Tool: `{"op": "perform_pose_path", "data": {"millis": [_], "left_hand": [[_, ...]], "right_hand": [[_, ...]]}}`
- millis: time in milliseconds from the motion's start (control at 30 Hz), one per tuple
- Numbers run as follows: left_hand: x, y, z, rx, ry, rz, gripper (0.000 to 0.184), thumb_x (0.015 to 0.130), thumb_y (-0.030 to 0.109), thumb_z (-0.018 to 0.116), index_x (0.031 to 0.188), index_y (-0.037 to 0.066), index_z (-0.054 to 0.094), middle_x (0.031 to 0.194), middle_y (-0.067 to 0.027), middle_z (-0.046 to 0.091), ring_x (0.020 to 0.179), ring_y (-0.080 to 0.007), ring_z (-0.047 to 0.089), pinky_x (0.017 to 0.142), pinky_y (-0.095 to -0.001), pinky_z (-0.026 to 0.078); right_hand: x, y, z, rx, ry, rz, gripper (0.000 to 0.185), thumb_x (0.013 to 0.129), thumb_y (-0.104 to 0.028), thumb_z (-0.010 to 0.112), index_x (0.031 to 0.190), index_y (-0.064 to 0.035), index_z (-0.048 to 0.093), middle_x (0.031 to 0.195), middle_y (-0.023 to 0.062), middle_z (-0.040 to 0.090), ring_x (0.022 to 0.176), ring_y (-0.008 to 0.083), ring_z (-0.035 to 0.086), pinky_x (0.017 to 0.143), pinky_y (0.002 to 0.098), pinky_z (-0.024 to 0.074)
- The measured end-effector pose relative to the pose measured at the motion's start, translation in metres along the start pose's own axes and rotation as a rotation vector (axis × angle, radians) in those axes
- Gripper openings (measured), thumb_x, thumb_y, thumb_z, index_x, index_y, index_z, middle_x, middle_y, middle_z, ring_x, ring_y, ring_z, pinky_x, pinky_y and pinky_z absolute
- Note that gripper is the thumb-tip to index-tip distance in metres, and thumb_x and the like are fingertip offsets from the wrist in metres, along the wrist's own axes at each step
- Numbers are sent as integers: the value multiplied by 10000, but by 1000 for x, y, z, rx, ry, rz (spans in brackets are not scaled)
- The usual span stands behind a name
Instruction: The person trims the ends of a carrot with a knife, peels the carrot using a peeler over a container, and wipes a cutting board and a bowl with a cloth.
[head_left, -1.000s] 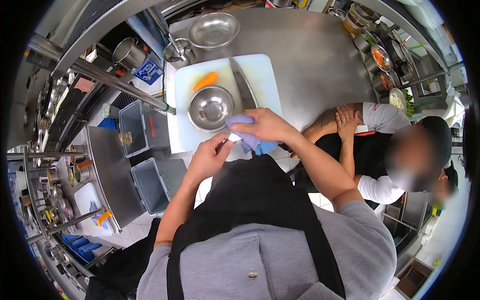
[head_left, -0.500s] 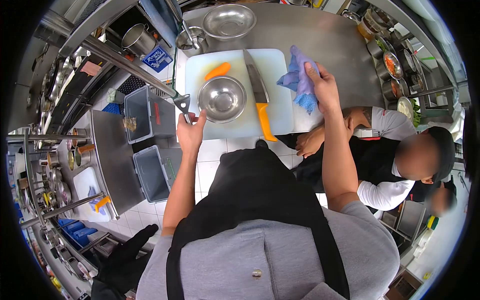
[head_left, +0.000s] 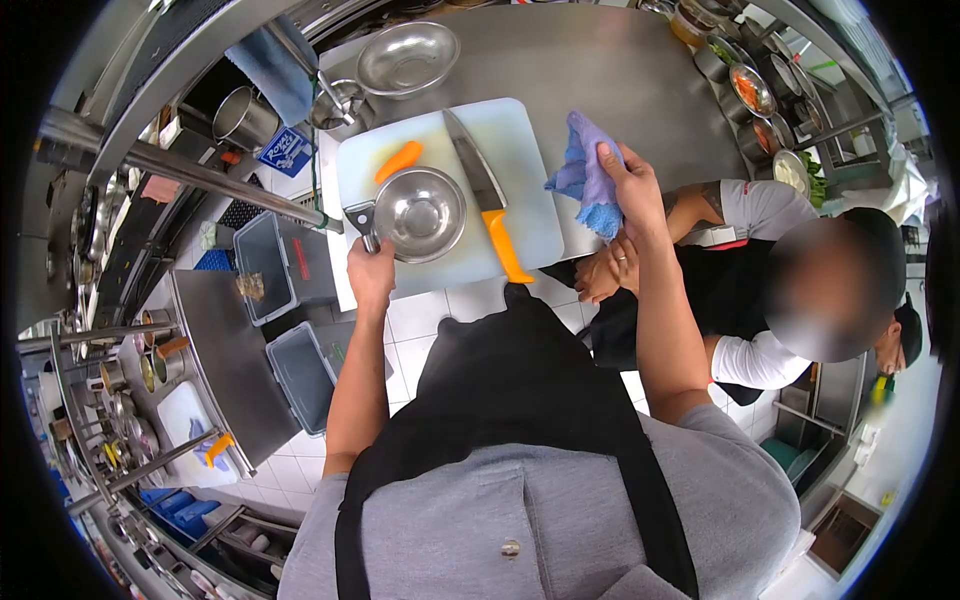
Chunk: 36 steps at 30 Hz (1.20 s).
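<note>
My left hand [head_left: 371, 272] is closed around a small black-and-silver hand tool [head_left: 360, 216] whose exact kind I cannot make out. It is at the left edge of a white cutting board [head_left: 525, 150], beside a shiny steel bowl [head_left: 421, 214]. Behind the bowl lies a peeled carrot piece [head_left: 399, 161]. A chef's knife [head_left: 480, 170] with a yellow handle rests right of the bowl, its handle over the board's near edge. Right of the board, my right hand [head_left: 635, 190] grips a crumpled blue and purple cloth [head_left: 594, 180], held up off the counter.
A large steel bowl [head_left: 408, 60] and a small steel pot [head_left: 342, 105] stand behind the board on the steel counter [head_left: 560, 60]. Another person [head_left: 760, 280] is close on my right, hands near my forearm. Grey bins [head_left: 265, 265] stand at left; food containers [head_left: 752, 90] line the right.
My view has shifted, so the board and its contents appear farther left. The tool in my left hand has turned and is now by the bowl's side. The cloth stays in my right hand.
</note>
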<state>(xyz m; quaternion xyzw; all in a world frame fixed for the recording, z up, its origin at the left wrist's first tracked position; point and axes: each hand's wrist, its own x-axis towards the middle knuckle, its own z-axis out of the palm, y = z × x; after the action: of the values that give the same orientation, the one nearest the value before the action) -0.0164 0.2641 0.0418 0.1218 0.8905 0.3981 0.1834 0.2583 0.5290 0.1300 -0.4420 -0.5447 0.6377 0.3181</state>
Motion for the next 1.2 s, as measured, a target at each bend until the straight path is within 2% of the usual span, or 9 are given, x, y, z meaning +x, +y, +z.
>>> {"op": "perform_pose_path", "data": {"millis": [67, 433, 567, 633, 700, 767, 933, 1000, 1200], "left_hand": [[-1, 4, 3, 54, -10, 37, 323, 874, 266, 674, 917, -53, 644, 823, -235, 707, 794, -389, 702, 765, -470, 521], [1, 97, 86, 14, -233, 362, 261, 916, 247, 632, 936, -13, 626, 820, -225, 687, 800, -407, 684, 757, -474, 519], [-3, 106, 128, -55, -307, 402, 267, 929, 264, 626, 918, -2, 613, 790, -187, 692, 764, -371, 703, 760, -459, 537], [-16, 120, 135, -52, -334, 407, 268, 928, 266, 630, 943, -1, 612, 784, -188, 694, 751, -369, 715, 744, -474, 547], [-44, 153, 124, -45, -465, 207, 251, 929, 246, 629, 979, 1, 615, 803, -210, 701, 773, -383, 719, 738, -487, 553], [-55, 162, 123, -70, -490, 209, 226, 929, 212, 627, 989, -5, 607, 815, -215, 708, 828, -404, 720, 755, -517, 546], [-18, 117, 117, -296, -116, 672, 239, 911, 145, 632, 1077, -27, 628, 911, -204, 716, 871, -367, 706, 796, -456, 533], [8, 94, 101, -391, -206, 647, 273, 912, 125, 622, 1128, -41, 631, 1011, -221, 710, 926, -345, 684, 845, -436, 519], [-4, 94, 7, -114, 70, 738, 342, 992, 156, 638, 1177, -129, 593, 1046, -257, 708, 948, -304, 686, 853, -411, 520]], "right_hand": [[-2, 5, -9, 45, 17, 7, 386, 1014, -342, 665, 1180, 6, 691, 922, 25, 686, 799, 106, 619, 730, 273, 517], [-12, 14, -60, 65, 169, 31, 315, 1025, -303, 647, 1082, 6, 673, 831, -4, 628, 735, 78, 545, 669, 268, 470], [-9, 10, -51, -47, 310, -182, 235, 1002, -247, 660, 1113, -40, 675, 873, 34, 634, 740, 116, 562, 694, 289, 485], [-5, 2, -27, -493, 447, -676, 229, 947, -190, 692, 1143, -73, 675, 1026, 129, 622, 885, 237, 604, 782, 366, 510], [1, -1, 4, -802, 423, -839, 327, 886, -132, 722, 1199, -69, 649, 1147, 180, 578, 1085, 355, 578, 904, 430, 501], [20, 23, 33, -892, 278, -792, 322, 830, -72, 706, 1146, -64, 646, 1143, 195, 581, 1106, 419, 552, 936, 478, 485], [49, 49, 85, -787, -345, -833, 258, 839, -160, 656, 1080, -67, 656, 1107, 160, 611, 1112, 369, 586, 973, 471, 471], [47, 43, 105, -749, -474, -750, 270, 869, -252, 622, 1054, -65, 682, 1079, 163, 652, 1067, 369, 626, 945, 469, 488], [34, 17, 175, -928, -969, -565, 370, 832, -342, 625, 1008, -52, 772, 1022, 198, 744, 999, 378, 699, 884, 460, 533]]}}
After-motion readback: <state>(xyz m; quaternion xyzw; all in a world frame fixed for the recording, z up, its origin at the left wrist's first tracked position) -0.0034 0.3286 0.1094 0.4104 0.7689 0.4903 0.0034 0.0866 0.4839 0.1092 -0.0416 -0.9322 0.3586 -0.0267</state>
